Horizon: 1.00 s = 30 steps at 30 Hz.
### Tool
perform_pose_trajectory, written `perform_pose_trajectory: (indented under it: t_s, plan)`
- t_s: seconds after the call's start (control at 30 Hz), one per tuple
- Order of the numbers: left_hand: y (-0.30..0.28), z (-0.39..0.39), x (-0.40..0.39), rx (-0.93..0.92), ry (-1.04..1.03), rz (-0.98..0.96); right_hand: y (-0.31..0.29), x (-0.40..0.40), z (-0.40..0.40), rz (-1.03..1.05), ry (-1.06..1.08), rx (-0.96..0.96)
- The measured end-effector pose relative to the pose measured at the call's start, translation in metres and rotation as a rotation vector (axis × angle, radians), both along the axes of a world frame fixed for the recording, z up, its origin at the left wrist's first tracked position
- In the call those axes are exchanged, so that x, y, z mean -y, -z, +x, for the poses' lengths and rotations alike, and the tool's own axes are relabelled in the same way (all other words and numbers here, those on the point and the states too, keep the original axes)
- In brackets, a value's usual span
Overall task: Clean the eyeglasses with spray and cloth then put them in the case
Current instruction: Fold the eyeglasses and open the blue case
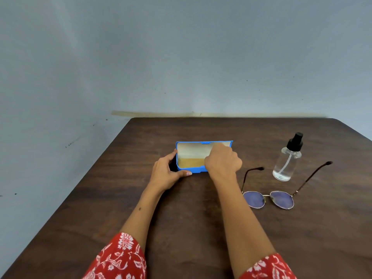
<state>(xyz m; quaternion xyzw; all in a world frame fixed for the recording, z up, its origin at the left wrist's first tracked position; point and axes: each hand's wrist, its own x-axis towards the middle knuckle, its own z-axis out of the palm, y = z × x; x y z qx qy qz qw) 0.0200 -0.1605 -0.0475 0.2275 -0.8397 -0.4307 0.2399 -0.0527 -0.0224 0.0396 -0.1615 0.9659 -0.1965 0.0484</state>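
the fingers of the right hand (222,161) are curled down inside the open blue case (191,170), over its right half, and they hide what they touch; whether they are pinched on something or just reaching in cannot be told. a tan layer lies in the tray of the case, likely the cleaning cloth, though that is a guess. the left hand (167,172) has its fingers spread around the left end of the case, thumb along the near wall, bracing it against the bench (120,198); they are apart, pressing rather than gripping anything up.

the lid stands open toward the far side, pale lining showing. the eyeglasses (268,199) lie to the right of the case, near the right forearm, temples unfolded and pointing away, lenses toward the person. the spray bottle (287,160) stands upright beyond them, between the temple tips.

the step in hand looks like fetching the cloth from the case. to do it well, keep the left hand steady so the light case does not slide or snap shut, pinch the cloth by one corner and draw it up and out without dragging the case. mind the right forearm: swinging it outward could knock the eyeglasses or the bottle.
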Motion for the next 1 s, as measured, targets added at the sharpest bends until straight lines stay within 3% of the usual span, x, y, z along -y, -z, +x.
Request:
perform_pose_trajectory:
  t_s: [0.83, 1.0]
  plan:
    - [0.004, -0.003, 0.004, 0.005, -0.008, -0.004, 0.017, 0.001, -0.015, -0.037, 0.066, 0.021]
    - [0.003, -0.003, 0.003, 0.008, -0.010, 0.000, 0.017, 0.001, -0.011, -0.015, 0.076, -0.047]
